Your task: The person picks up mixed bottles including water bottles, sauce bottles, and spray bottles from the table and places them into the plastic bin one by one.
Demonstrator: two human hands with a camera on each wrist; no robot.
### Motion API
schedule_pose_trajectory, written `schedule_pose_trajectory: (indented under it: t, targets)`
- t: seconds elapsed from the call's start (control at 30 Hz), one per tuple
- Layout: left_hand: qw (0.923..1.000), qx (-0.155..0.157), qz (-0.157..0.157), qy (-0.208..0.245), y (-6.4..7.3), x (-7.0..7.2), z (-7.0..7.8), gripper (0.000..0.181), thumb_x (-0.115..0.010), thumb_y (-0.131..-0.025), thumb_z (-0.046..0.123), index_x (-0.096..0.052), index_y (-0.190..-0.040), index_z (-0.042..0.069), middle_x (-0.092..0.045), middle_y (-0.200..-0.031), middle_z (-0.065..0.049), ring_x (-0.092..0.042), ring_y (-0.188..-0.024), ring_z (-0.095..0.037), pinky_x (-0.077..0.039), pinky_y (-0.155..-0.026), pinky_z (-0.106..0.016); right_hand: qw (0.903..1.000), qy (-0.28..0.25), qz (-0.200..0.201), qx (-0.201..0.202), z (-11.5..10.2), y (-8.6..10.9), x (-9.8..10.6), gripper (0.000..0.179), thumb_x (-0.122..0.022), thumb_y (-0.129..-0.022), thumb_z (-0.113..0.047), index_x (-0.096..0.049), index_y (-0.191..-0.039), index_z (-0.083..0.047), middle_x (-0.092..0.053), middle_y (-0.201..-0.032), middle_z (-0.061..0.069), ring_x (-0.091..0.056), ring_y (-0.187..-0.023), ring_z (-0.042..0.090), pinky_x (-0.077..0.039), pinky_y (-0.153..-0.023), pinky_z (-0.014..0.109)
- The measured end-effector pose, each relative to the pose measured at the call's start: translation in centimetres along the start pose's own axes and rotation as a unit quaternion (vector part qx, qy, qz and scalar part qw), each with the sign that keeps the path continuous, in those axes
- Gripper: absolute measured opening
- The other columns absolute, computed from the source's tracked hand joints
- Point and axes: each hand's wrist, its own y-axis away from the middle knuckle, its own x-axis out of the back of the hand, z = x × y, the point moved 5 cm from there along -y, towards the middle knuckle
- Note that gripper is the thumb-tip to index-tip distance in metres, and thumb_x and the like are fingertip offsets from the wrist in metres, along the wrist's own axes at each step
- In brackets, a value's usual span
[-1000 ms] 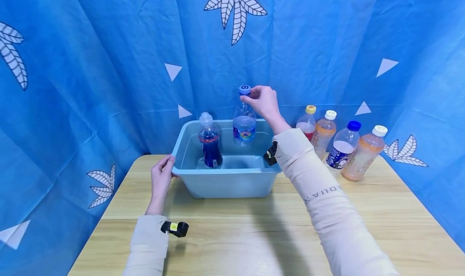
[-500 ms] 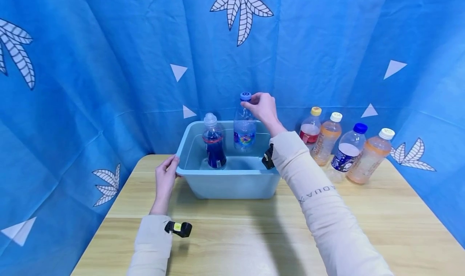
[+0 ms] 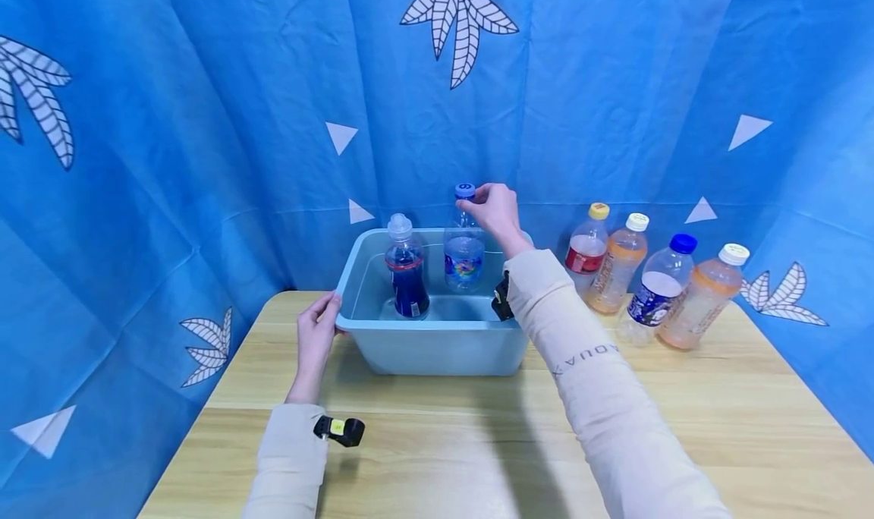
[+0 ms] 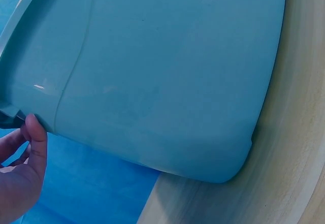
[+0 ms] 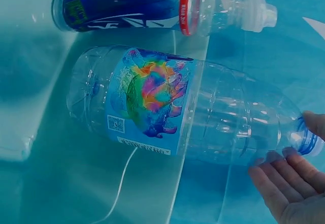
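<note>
Grips clear bottle [image 3: 464,267] by its neck with right hand [image 3: 497,212], upright inside tub [image 3: 437,350]; unable to confirm contact between base and tub floor. Pinches tub's left rim with left hand [image 3: 316,326], some fingers hidden beneath. Note dark bottle [image 3: 408,278] in tub's left half. Note four bottles [image 3: 618,267] right of tub, leftmost base hard to make out by sleeve [image 3: 583,337].
</note>
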Motion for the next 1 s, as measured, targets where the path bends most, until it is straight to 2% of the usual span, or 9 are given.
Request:
schedule_pose_trajectory:
  t: [0.07,0.3,0.33,0.53,0.57,0.73,0.8,0.93,1.0]
  targets:
    - [0.9998,-0.005,0.009,-0.014,-0.6,0.2,-1.3,0.038,-0.056,-0.083,0.046,-0.061,-0.114,0.025,-0.058,-0.107,-0.004,-0.059,-0.069,-0.023,-0.05,-0.049,-0.029,1.0,0.0,-0.003,0.004,0.1,-0.1,-0.3,0.033,-0.066,-0.079,-0.031,-0.063,-0.097,-0.003,-0.063,-0.093,0.009,-0.056,-0.081,0.02,-0.047,-0.071,0.031]
    - [0.9999,0.012,-0.002,-0.002,-0.4,-0.3,-0.2,0.04,-0.057,-0.082,0.046,-0.061,-0.115,0.023,-0.057,-0.107,-0.007,-0.06,-0.069,-0.019,-0.051,-0.05,-0.029,0.9995,0.012,-0.022,0.018,0.3,-0.6,-1.2,0.035,-0.066,-0.08,-0.03,-0.061,-0.1,-0.002,-0.063,-0.096,0.01,-0.057,-0.085,0.021,-0.048,-0.074,0.032]
    - [0.9997,0.012,-0.013,0.017,0.6,-0.6,1.9,0.039,-0.057,-0.084,0.042,-0.06,-0.116,0.019,-0.057,-0.107,-0.008,-0.06,-0.068,-0.019,-0.05,-0.051,-0.028,0.9994,0.011,-0.025,0.02,0.3,-0.6,-1.3,0.035,-0.066,-0.08,-0.03,-0.061,-0.1,-0.002,-0.063,-0.096,0.011,-0.057,-0.085,0.021,-0.048,-0.073,0.032]
    - [0.9976,0.029,-0.03,0.055,2.0,-1.1,5.0,0.036,-0.057,-0.086,0.033,-0.061,-0.115,0.011,-0.058,-0.104,-0.01,-0.059,-0.063,-0.015,-0.05,-0.052,-0.025,0.9986,0.002,-0.045,0.026,0.3,-0.8,-1.5,0.033,-0.066,-0.08,-0.029,-0.061,-0.099,-0.002,-0.062,-0.095,0.01,-0.056,-0.084,0.021,-0.048,-0.072,0.032]
    - [0.998,0.023,-0.027,0.053,1.4,-0.9,3.8,0.037,-0.058,-0.085,0.033,-0.061,-0.115,0.012,-0.058,-0.104,-0.008,-0.059,-0.063,-0.015,-0.049,-0.05,-0.025,0.9985,0.001,-0.048,0.027,0.3,-0.8,-1.6,0.033,-0.066,-0.08,-0.029,-0.061,-0.099,-0.003,-0.062,-0.095,0.01,-0.056,-0.084,0.021,-0.048,-0.073,0.032]
    - [0.9984,0.014,-0.023,0.049,3.2,-1.5,8.1,0.038,-0.059,-0.085,0.029,-0.06,-0.114,0.005,-0.057,-0.104,-0.013,-0.057,-0.061,-0.016,-0.048,-0.049,-0.026,0.9974,0.002,-0.066,0.028,0.4,-0.9,-1.8,0.034,-0.066,-0.08,-0.028,-0.06,-0.1,-0.002,-0.061,-0.096,0.011,-0.055,-0.085,0.022,-0.048,-0.074,0.033]
    - [0.9986,0.025,-0.022,0.04,3.0,-1.3,7.4,0.039,-0.058,-0.086,0.031,-0.059,-0.115,0.005,-0.057,-0.106,-0.013,-0.057,-0.063,-0.016,-0.049,-0.051,-0.027,0.9968,0.0,-0.075,0.028,0.5,-1.0,-2.0,0.034,-0.066,-0.08,-0.028,-0.059,-0.101,-0.002,-0.06,-0.097,0.011,-0.055,-0.086,0.022,-0.048,-0.075,0.034]
    - [0.9994,0.019,-0.015,0.024,0.8,-0.5,2.0,0.039,-0.057,-0.085,0.037,-0.06,-0.117,0.014,-0.057,-0.108,-0.011,-0.059,-0.066,-0.017,-0.05,-0.051,-0.027,0.9947,0.009,-0.098,0.032,0.6,-1.0,-2.4,0.034,-0.065,-0.081,-0.027,-0.059,-0.102,-0.001,-0.06,-0.098,0.012,-0.055,-0.087,0.023,-0.047,-0.077,0.035]
    - [0.9998,0.009,-0.011,0.017,0.1,-0.3,0.3,0.039,-0.056,-0.085,0.039,-0.06,-0.116,0.017,-0.057,-0.108,-0.01,-0.06,-0.068,-0.019,-0.05,-0.051,-0.028,0.9931,0.021,-0.109,0.038,0.6,-1.1,-2.6,0.034,-0.065,-0.081,-0.026,-0.058,-0.102,0.0,-0.06,-0.098,0.013,-0.055,-0.088,0.024,-0.047,-0.076,0.035]
